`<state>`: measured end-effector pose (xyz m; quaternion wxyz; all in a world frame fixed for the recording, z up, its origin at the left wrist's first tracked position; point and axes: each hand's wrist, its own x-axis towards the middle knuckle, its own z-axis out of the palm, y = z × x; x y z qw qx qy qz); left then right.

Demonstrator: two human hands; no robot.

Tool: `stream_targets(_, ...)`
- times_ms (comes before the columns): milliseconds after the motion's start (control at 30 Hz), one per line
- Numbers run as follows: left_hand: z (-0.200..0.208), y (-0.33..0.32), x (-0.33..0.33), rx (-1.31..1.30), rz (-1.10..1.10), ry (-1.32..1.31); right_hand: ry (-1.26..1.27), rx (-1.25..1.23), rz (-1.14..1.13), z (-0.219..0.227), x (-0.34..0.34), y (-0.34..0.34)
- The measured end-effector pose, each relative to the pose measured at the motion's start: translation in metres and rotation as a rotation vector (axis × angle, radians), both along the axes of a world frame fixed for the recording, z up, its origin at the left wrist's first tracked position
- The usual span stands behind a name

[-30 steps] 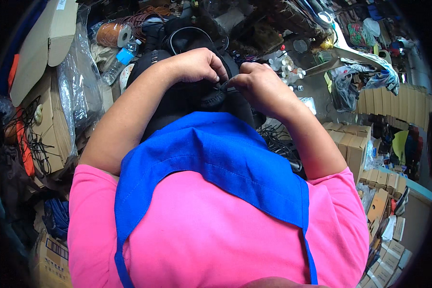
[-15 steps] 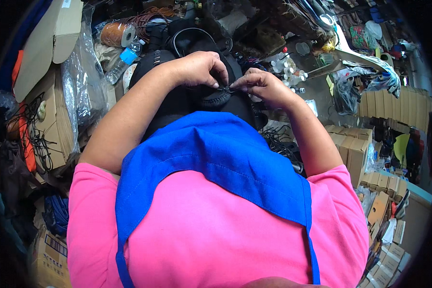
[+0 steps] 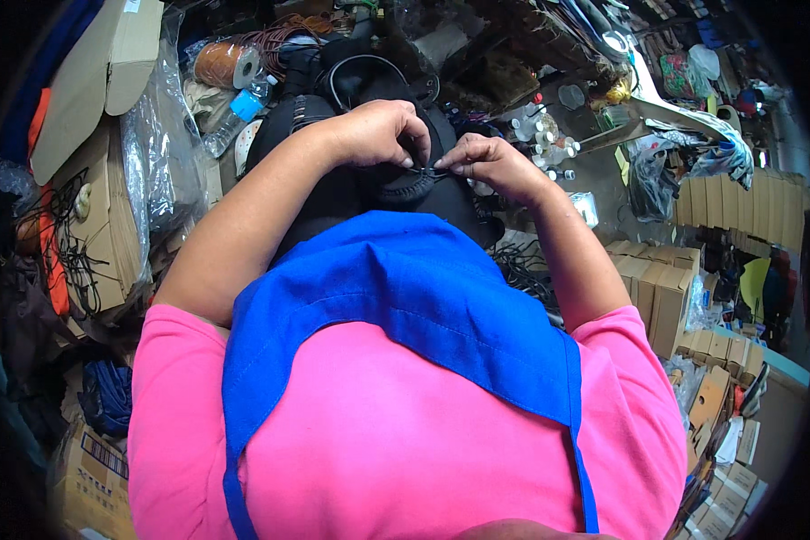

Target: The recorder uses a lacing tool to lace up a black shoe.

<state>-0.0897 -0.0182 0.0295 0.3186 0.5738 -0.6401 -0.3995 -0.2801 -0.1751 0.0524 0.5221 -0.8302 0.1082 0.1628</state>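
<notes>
Head view: black curved piece, ridged along its edge (image 3: 400, 192), one, at upper centre of the frame, just above the blue apron (image 3: 378, 261). Left hand (image 3: 382, 133), thumb and forefinger narrowly spaced, tips at the piece's upper right end; grip cannot be told. Right hand (image 3: 490, 164), fingertips drawn together at the same end, near the left's; what they pinch is too small to tell. Upper left: orange spool (image 3: 220, 66), clear bottle with blue label (image 3: 234, 123), cardboard (image 3: 81, 90). Upper right: white-capped bottles (image 3: 549, 144).
</notes>
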Motion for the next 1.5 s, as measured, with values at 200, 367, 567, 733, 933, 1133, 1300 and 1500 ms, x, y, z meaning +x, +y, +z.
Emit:
stream_targets(200, -0.002, 0.002, -0.001, -0.009, 0.045, -0.039, -0.057, 0.103, -0.258, -0.001, 0.004, 0.033)
stream_targets(367, -0.002, 0.023, -0.021, -0.31, 0.35, -0.137, -0.184, -0.309, -0.099, 0.012, 0.002, 0.038)
stream_targets(567, 0.019, 0.067, -0.023, -0.352, 0.513, -0.313, -0.352, -0.534, 0.025, 0.018, -0.011, 0.044)
stream_targets(733, 0.029, 0.096, -0.03, -0.147, 0.555, -0.175, -0.268, -0.702, 0.024, 0.021, -0.019, 0.06)
stream_targets(933, 0.028, 0.101, -0.032, -0.223, 0.552, -0.253, -0.215, -0.445, 0.04, 0.026, -0.013, 0.044)
stream_targets(1133, 0.023, 0.099, -0.036, -0.226, 0.575, -0.224, -0.249, -0.767, 0.007, 0.015, -0.027, 0.07)
stream_targets(1300, 0.014, 0.091, -0.041, -0.272, 0.528, -0.569, -0.24, -0.718, -0.038, 0.008, -0.028, 0.059)
stream_targets(1500, 0.009, 0.078, -0.042, -0.355, 0.595, -0.544, -0.149, -0.169, -0.113, 0.005, -0.018, 0.033)
